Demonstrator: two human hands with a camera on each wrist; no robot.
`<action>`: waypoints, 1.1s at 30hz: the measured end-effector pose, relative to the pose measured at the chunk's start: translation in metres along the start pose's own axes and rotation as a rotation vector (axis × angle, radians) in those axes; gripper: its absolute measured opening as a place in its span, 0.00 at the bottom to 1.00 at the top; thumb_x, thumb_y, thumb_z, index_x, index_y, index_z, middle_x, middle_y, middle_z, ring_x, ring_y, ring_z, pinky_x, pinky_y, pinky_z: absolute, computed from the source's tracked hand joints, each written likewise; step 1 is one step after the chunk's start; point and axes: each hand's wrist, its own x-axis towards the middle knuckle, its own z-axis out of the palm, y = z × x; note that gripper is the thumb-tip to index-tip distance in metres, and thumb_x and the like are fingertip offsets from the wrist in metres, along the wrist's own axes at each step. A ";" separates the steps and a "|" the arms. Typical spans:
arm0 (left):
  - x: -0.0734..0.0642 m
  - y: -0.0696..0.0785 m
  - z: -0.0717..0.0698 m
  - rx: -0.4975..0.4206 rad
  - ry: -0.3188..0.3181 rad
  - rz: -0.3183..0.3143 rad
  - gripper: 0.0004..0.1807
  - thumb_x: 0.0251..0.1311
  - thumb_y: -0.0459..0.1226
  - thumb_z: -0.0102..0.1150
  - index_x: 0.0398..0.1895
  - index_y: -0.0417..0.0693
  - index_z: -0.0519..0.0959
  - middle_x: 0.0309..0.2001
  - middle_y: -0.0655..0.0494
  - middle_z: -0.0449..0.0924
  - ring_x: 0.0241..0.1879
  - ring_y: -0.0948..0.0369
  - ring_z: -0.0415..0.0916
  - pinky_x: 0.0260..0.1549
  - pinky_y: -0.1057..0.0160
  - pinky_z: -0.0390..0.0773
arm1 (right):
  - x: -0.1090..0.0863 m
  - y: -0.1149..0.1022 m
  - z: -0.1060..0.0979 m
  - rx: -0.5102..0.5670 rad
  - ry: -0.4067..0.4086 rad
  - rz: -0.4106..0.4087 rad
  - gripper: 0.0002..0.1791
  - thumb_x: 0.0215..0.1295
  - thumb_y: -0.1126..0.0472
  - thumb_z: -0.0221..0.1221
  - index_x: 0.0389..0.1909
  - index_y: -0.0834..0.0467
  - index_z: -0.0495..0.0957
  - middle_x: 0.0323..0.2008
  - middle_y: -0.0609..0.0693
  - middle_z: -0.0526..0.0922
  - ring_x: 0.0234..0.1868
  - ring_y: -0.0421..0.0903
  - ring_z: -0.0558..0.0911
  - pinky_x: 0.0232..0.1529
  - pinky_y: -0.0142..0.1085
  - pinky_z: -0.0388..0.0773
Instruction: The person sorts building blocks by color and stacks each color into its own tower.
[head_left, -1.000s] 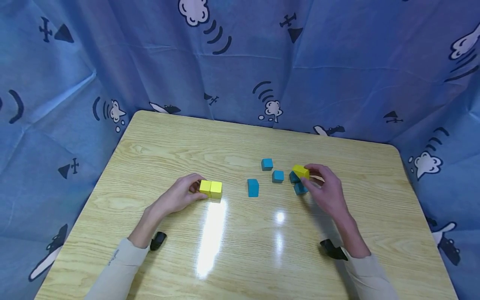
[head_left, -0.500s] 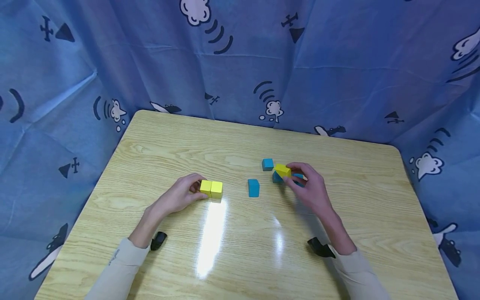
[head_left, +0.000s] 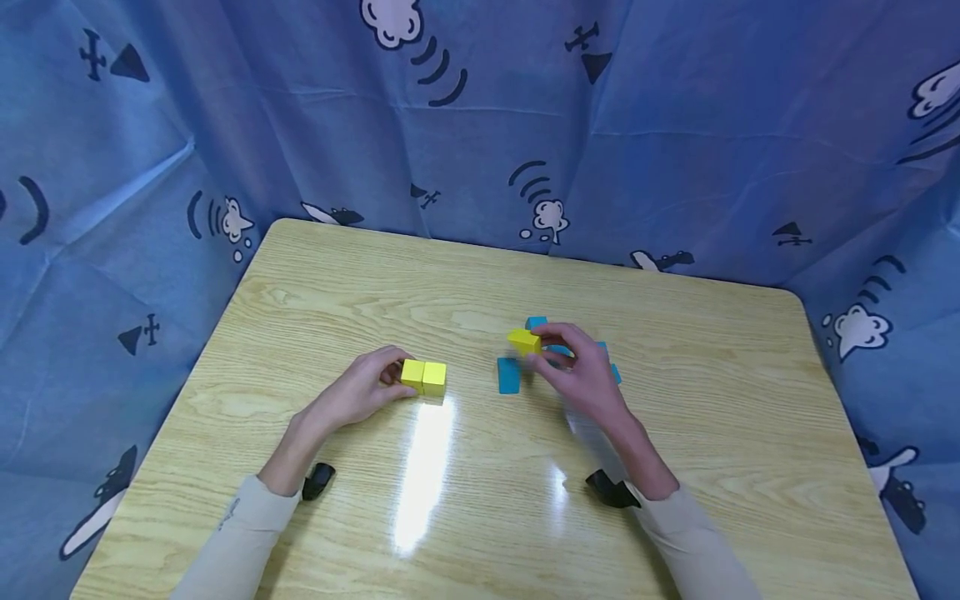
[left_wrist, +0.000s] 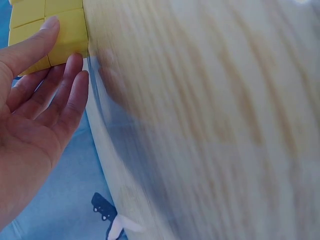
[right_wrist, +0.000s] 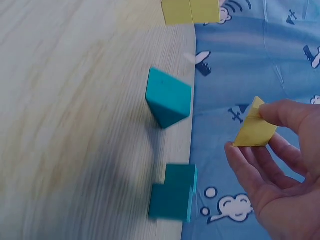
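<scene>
My left hand [head_left: 351, 392] grips a small group of yellow cubes [head_left: 433, 378], thumb on the near side and fingers on the far side. In the left wrist view the cubes [left_wrist: 70, 36] sit stacked against each other, with the thumb pressed on one face. My right hand [head_left: 585, 375] pinches a yellow triangular block [right_wrist: 256, 131] between thumb and fingers, raised above the table. In the head view this block hangs just behind a teal block with a slanted face [head_left: 508, 377].
Teal cubes [head_left: 536, 322] stand behind and beneath the right hand, partly hidden by it; one teal edge [head_left: 617, 373] shows to its right. The wooden table [head_left: 360, 283] ends at a blue patterned curtain [head_left: 480, 150]. Black wrist straps [head_left: 611, 490] hang at the sleeves.
My right hand has carried the yellow triangular block leftward over the teal blocks, towards the yellow cubes. The left hand and its cubes have stayed in place.
</scene>
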 end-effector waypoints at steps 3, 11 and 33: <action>0.001 0.000 0.000 -0.003 -0.001 0.001 0.22 0.60 0.30 0.72 0.56 0.35 0.78 0.46 0.50 0.82 0.41 0.58 0.80 0.42 0.60 0.82 | 0.003 -0.003 0.009 0.051 -0.015 -0.024 0.21 0.64 0.73 0.68 0.58 0.65 0.78 0.56 0.60 0.79 0.57 0.55 0.80 0.54 0.37 0.82; 0.002 0.000 -0.001 0.004 -0.002 0.008 0.22 0.60 0.30 0.72 0.56 0.34 0.78 0.46 0.49 0.82 0.41 0.58 0.80 0.42 0.61 0.82 | 0.009 -0.012 0.031 0.066 -0.054 -0.063 0.21 0.64 0.73 0.68 0.58 0.63 0.79 0.54 0.58 0.79 0.57 0.53 0.80 0.55 0.41 0.82; 0.001 0.001 0.000 -0.023 0.000 0.003 0.21 0.60 0.29 0.72 0.56 0.35 0.78 0.46 0.50 0.82 0.42 0.57 0.81 0.43 0.61 0.83 | 0.020 -0.023 0.087 0.045 -0.184 -0.213 0.20 0.64 0.72 0.68 0.56 0.62 0.79 0.54 0.53 0.81 0.55 0.48 0.81 0.55 0.42 0.82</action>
